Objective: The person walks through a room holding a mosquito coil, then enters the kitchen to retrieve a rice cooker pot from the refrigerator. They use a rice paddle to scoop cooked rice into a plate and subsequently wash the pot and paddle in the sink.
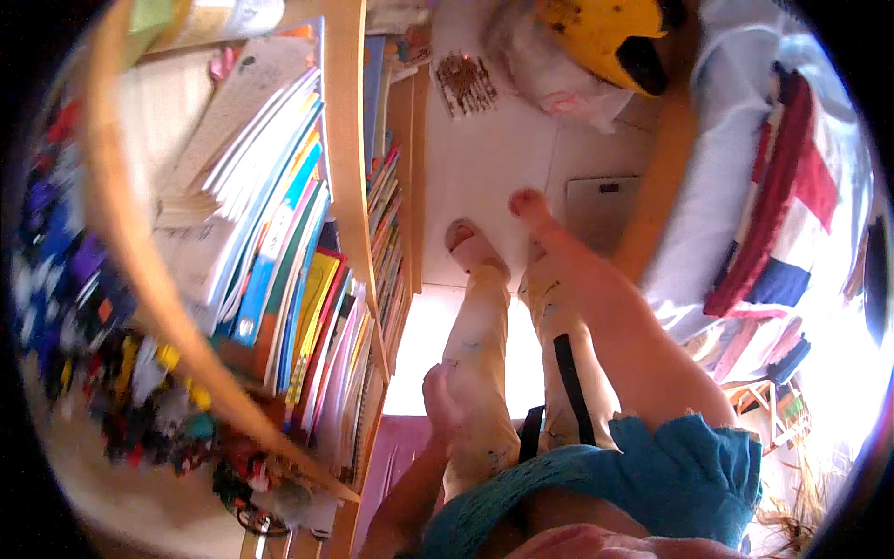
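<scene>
My right hand (529, 204) reaches forward over the floor, its fingers small, blurred and apparently curled. Nothing shows in it. Beyond that hand, to the right, a flat grey panel with a dark slot (602, 199) lies by the wooden bed rail. My left hand (438, 402) hangs beside the left leg of my light trousers (478, 349), close to the bookshelf. Its fingers are partly hidden, and I see no object in it. A pink slide sandal (477, 249) is on one foot; the other foot is mostly hidden behind my right arm.
Books and folders (279, 244) fill the wooden bookshelf (347, 105) at left. A bed rail (663, 168) borders pale bedding (730, 91) at right, with a red, white and navy textile (782, 209). A plastic bag (559, 77) and a yellow-and-black object (607, 35) stand ahead.
</scene>
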Available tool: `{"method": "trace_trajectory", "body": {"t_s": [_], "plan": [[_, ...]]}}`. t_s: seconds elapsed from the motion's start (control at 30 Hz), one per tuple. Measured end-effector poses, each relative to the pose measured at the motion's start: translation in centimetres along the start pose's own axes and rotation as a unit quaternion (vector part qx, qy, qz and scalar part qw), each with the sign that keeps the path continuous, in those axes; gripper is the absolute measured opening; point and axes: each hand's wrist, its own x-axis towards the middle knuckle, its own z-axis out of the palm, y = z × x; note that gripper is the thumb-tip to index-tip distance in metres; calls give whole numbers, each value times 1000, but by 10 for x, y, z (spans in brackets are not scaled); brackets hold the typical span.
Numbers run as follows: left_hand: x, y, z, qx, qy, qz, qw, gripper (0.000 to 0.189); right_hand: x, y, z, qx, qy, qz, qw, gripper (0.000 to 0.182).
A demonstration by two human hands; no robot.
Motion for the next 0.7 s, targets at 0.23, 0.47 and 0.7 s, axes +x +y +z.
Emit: {"method": "trace_trajectory", "body": {"t_s": [0.23, 0.47, 0.7], "plan": [[-53, 34, 41, 88, -121, -164, 975, 48, -244, -109, -202, 368, -40, 251, 895, 19], [-131, 40, 16, 89, -198, -63, 974, 52, -328, -62, -282, 415, -35, 260, 871, 12], [-155, 48, -34, 99, -254, -60, 960, 40, -377, 5, -299, 303, -26, 75, 950, 11]]}}
